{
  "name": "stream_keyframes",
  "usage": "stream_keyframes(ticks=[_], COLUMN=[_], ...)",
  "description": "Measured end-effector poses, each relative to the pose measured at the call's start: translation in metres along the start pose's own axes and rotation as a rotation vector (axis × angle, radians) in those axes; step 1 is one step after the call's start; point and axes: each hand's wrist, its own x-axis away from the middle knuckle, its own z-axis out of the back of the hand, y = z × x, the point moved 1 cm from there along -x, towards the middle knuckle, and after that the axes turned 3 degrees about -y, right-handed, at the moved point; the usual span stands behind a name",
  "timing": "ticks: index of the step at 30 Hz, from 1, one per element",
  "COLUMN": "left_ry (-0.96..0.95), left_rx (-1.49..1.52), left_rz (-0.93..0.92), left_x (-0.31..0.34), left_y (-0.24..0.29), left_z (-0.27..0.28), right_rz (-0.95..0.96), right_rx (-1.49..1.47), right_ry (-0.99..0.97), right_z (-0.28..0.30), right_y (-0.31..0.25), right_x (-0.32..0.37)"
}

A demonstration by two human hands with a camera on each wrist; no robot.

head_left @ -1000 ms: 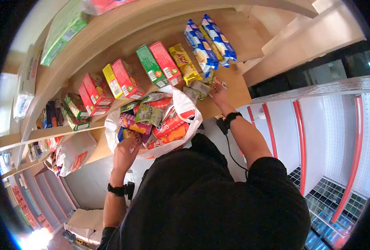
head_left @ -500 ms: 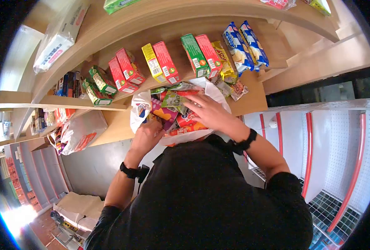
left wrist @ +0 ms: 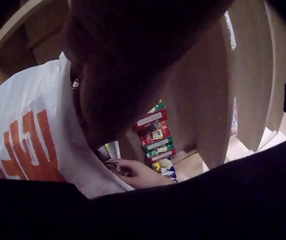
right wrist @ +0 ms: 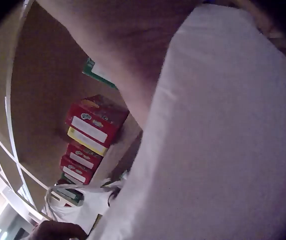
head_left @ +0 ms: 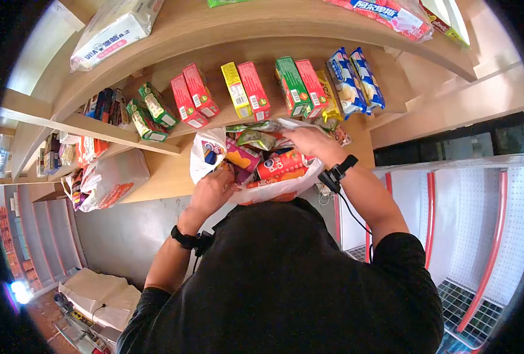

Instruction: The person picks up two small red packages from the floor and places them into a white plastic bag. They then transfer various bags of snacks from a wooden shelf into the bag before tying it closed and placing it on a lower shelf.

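A white plastic bag (head_left: 307, 182) stands on the shelf, filled with red and orange crisp tubes, a purple packet (head_left: 244, 156) and a green packet (head_left: 256, 140). My left hand (head_left: 214, 190) is at the bag's near left side with curled fingers, pinching a small brownish packet (head_left: 229, 169) mostly hidden by the fingers. From the right, my right hand (head_left: 312, 143) reaches over the bag's rim beside the green packet, its fingertips low among the snacks. In the left wrist view the right hand (left wrist: 140, 175) shows by the bag; I cannot tell whether it holds something.
Red, green and yellow boxes (head_left: 254, 91) and blue biscuit packs (head_left: 345, 82) line the shelf behind the bag. Small packets (head_left: 340, 134) lie right of it. A second filled bag (head_left: 115, 180) sits at left. An upper shelf (head_left: 262, 20) overhangs.
My right hand has come left from the small packets on the shelf, over the bag, and down at its right side, leaving a packet behind. My left hand stays at the bag's left side.
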Motion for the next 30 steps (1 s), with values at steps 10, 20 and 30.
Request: stream_keyframes(ticks=[10,20,30], left_ry=[0.017,-0.004,-0.098], left_rx=[-0.043,-0.037,-0.042], left_rz=[0.021,-0.023,0.072], left_x=[0.009,0.006,0.0], left_y=[0.003,-0.001,0.006], left_z=[0.002,-0.005,-0.006], right_rz=[0.179,-0.216,-0.784], right_rx=[0.1,-0.98,-1.77], right_ry=[0.428,0.824,0.986], right_z=[0.021,-0.044,-0.187], right_y=[-0.033,-0.015,0.095], right_x=[0.041,0.15,0.154])
